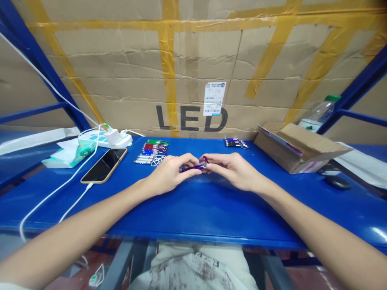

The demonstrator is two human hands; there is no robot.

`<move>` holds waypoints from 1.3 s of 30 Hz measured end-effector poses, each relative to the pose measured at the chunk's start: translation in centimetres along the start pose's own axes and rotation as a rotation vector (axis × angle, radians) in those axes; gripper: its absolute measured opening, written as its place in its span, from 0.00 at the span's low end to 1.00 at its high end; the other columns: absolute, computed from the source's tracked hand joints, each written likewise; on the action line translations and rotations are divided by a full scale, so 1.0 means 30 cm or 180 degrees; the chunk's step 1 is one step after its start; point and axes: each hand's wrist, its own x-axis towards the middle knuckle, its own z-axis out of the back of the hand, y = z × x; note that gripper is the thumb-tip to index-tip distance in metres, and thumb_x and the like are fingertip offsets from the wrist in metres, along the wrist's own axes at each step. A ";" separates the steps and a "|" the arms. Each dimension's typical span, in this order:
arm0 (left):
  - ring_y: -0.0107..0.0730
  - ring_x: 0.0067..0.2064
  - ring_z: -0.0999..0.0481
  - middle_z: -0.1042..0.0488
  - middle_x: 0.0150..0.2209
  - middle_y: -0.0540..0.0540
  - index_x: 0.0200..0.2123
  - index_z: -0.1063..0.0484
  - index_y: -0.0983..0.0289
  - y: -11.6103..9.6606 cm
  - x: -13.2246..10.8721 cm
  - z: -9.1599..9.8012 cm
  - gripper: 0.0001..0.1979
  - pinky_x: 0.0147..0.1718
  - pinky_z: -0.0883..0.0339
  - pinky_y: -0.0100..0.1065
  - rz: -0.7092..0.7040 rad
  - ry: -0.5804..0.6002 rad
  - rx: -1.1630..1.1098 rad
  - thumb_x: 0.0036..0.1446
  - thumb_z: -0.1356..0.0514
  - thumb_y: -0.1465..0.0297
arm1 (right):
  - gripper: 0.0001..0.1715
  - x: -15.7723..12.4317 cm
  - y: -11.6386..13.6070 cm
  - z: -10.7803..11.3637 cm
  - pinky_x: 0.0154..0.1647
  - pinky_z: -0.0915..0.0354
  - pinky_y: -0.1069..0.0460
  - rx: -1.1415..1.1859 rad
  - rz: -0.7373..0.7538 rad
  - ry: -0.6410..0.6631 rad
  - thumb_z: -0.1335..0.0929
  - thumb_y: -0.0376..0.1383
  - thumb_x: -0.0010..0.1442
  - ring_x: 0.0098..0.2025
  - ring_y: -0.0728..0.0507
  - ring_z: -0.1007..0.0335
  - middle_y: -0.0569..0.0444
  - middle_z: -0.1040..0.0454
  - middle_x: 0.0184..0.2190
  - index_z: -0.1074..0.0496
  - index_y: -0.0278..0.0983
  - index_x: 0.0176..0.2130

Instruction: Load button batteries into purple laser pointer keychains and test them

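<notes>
Just above the middle of the blue table, my left hand (172,172) pinches a slim purple keychain flashlight (192,168) that lies nearly level. My right hand (237,171) is closed at its silvery end, with a short purple piece (206,160) between thumb and fingers. Whether that piece is joined to the barrel, I cannot tell. Left of my hands, several similar keychain flashlights (151,152) lie in a row, in green, red, blue and silver, with cord loops. Behind my right hand rests a smaller group of blue, purple and black ones (232,143).
At left are a phone (104,166) on a white cable, a tissue pack (71,154) and a power strip (117,139). An open cardboard box (298,147), a black mouse (337,182) and a plastic bottle (320,112) stand right. A large taped carton (127,80) walls the back.
</notes>
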 end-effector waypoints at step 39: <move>0.37 0.39 0.14 0.13 0.41 0.54 0.49 0.21 0.62 0.011 0.007 0.014 0.14 0.41 0.24 0.33 0.0354 -0.0160 -0.0404 0.71 0.36 0.58 | 0.22 -0.012 -0.007 0.009 0.51 0.27 0.46 -0.1024 0.0502 -0.0091 0.37 0.45 0.78 0.48 0.36 0.17 0.48 0.15 0.49 0.24 0.43 0.63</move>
